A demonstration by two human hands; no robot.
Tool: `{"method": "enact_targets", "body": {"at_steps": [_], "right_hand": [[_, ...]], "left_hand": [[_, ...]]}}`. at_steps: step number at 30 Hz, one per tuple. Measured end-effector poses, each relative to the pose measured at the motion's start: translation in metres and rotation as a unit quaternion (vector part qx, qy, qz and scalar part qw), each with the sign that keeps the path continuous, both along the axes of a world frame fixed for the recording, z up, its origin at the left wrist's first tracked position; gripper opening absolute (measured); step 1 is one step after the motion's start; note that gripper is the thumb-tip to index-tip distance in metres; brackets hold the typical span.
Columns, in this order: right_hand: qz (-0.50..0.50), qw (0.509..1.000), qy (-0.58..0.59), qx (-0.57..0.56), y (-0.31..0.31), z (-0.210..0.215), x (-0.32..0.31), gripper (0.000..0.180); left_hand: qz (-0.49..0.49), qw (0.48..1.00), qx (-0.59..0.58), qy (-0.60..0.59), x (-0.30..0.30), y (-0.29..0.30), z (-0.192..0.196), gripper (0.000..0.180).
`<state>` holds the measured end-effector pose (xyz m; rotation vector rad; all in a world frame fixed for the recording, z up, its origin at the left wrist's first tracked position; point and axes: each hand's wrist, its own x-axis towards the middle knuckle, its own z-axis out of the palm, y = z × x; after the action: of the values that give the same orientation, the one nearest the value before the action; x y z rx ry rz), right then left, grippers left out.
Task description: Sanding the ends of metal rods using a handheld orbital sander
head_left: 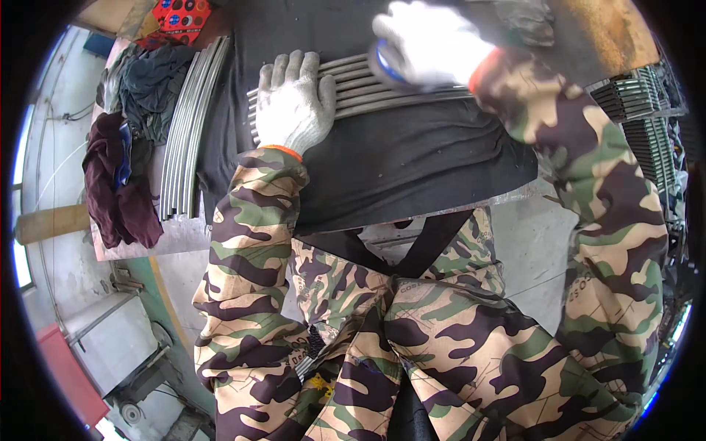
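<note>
A row of grey metal rods (360, 91) lies side by side across the black cloth (412, 162) on the table. My left hand (296, 103), in a white knitted glove, rests flat over the rods near their left ends, fingers stretched out and pointing away from me. Over the right part of the row is my right hand (434, 44), gloved too and smeared by motion. It grips a round, dark thing with a blue edge (390, 66), held against or just above the rods; its exact kind is too blurred to tell.
Left of the cloth lies a second bundle of shinier metal rods (193, 132). Beyond it are crumpled grey rags (151, 84) and a maroon cloth (121, 191). A red patterned box (181, 18) stands at the far left. Racks of many rods (647, 110) are at the right.
</note>
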<state>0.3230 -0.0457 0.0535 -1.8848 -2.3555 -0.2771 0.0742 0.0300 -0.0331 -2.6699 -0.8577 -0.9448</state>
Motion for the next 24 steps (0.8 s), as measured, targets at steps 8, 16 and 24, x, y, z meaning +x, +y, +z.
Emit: {"method": "enact_targets", "body": {"at_steps": [8,16,24], "right_hand": [[-0.019,0.998,-0.003,-0.057,0.016,0.011,0.004,0.032],[0.018,1.000,-0.011,-0.020,-0.027,0.010,0.004,0.028],[0.079,0.997,-0.019,0.014,-0.060,0.003,0.002,0.027]], "left_hand": [[0.013,0.999,0.048,-0.013,-0.003,0.000,0.006,0.030],[0.016,0.997,-0.071,0.034,0.001,-0.004,0.019,0.041],[0.000,1.000,0.010,-0.009,0.023,0.000,0.001,0.036]]}}
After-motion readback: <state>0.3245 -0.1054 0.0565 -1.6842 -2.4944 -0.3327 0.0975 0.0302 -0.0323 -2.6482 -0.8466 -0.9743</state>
